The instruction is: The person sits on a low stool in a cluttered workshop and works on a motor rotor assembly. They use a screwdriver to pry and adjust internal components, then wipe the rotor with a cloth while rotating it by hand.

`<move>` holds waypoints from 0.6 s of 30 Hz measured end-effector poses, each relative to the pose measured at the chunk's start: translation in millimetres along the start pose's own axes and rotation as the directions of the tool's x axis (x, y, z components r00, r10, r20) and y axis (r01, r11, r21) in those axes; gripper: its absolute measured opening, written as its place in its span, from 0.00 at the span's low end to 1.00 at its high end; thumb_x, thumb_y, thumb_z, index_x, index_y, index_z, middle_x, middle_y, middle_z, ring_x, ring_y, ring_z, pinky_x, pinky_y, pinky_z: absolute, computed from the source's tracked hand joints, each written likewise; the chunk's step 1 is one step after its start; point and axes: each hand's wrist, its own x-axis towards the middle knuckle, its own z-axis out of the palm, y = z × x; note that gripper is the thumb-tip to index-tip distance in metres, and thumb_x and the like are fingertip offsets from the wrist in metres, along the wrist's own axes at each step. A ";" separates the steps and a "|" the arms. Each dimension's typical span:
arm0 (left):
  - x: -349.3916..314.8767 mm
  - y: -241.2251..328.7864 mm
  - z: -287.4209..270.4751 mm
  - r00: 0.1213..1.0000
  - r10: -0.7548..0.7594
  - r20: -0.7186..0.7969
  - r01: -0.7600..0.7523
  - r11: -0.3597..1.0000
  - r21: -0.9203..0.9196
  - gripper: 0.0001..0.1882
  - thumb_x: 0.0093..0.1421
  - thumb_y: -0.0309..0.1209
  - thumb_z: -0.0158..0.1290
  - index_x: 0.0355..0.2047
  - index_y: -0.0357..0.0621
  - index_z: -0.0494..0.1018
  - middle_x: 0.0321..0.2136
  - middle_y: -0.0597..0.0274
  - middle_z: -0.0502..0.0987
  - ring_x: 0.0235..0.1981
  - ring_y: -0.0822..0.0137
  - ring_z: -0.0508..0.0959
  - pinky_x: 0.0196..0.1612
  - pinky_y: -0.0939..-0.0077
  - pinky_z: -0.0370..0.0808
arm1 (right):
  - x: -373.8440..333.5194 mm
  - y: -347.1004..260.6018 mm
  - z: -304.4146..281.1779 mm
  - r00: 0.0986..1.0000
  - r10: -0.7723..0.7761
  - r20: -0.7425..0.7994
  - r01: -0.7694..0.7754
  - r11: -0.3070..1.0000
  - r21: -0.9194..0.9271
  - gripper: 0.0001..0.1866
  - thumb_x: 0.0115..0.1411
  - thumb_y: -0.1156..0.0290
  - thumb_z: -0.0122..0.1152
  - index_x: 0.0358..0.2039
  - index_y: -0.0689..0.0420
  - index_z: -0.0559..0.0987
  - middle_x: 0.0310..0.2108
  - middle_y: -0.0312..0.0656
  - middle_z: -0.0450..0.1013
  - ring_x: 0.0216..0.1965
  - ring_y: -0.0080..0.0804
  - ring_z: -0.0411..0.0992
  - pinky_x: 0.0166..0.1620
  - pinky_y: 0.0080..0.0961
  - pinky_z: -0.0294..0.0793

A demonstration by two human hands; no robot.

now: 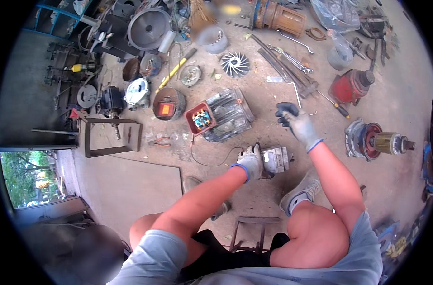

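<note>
My left hand (251, 161), in a grey-white work glove with a blue cuff, grips the left side of a small grey metal housing (275, 160) on the floor between my feet. My right hand (296, 121), gloved with dark fingertips, is raised beyond the housing and apart from it. Its fingers are curled in, and what they may hold is hidden. Ahead lies a larger ribbed grey motor body (231, 114) with an open red terminal box (200, 118), from which a thin wire (209, 165) runs toward my left hand. A bent metal rod (295, 92) lies just past my right hand.
To the right stand a red bottle jack (350, 86) and a motor rotor (390, 143). A screwdriver (339, 109), wrenches (292, 59) and a fan wheel (235, 64) lie ahead. On the left are a metal frame (85, 137), pliers (160, 141) and a flat board (140, 183).
</note>
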 end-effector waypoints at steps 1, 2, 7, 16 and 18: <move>-7.7 0.1 -11.3 0.997 0.052 0.059 -0.052 0.999 0.013 0.66 0.50 0.62 0.72 0.73 0.29 0.52 0.66 0.32 0.67 0.67 0.36 0.69 0.72 0.48 0.64 | -1.5 -4.9 9.9 0.999 -0.025 0.045 0.029 0.994 -0.102 0.14 0.72 0.72 0.64 0.56 0.57 0.82 0.43 0.36 0.83 0.38 0.20 0.78 0.40 0.21 0.78; -18.0 -7.5 -25.6 0.988 0.099 0.118 -0.102 0.995 0.023 0.63 0.52 0.60 0.72 0.72 0.30 0.54 0.64 0.31 0.69 0.65 0.35 0.71 0.70 0.51 0.67 | -1.4 -6.5 16.4 0.995 -0.045 0.094 0.063 0.978 -0.201 0.14 0.71 0.74 0.66 0.56 0.58 0.82 0.43 0.36 0.83 0.39 0.19 0.77 0.42 0.21 0.78; -105.2 -81.5 -94.7 0.772 0.634 0.045 -0.606 0.756 -0.245 0.33 0.62 0.44 0.68 0.59 0.36 0.72 0.50 0.41 0.82 0.50 0.45 0.84 0.54 0.55 0.81 | -14.8 -6.7 42.6 0.961 -0.169 0.218 0.234 0.919 -0.316 0.22 0.64 0.75 0.73 0.58 0.58 0.81 0.44 0.37 0.83 0.44 0.22 0.79 0.52 0.22 0.80; -83.5 -247.3 -25.0 0.711 -0.506 -0.489 -0.460 0.191 -0.867 0.22 0.81 0.44 0.46 0.51 0.35 0.76 0.39 0.56 0.84 0.40 0.66 0.85 0.46 0.66 0.83 | 44.8 -60.9 147.3 0.769 -0.350 0.536 0.638 0.480 -0.602 0.33 0.57 0.67 0.77 0.64 0.51 0.79 0.54 0.49 0.78 0.55 0.46 0.79 0.59 0.39 0.78; -90.8 -236.2 -26.2 0.778 -0.384 -0.497 -0.462 0.187 -0.867 0.24 0.81 0.46 0.44 0.56 0.35 0.75 0.46 0.54 0.83 0.46 0.65 0.85 0.50 0.65 0.83 | 46.1 -61.6 170.5 0.729 -0.263 0.633 0.683 0.352 -0.640 0.33 0.56 0.66 0.77 0.63 0.49 0.79 0.55 0.49 0.77 0.57 0.48 0.78 0.61 0.42 0.77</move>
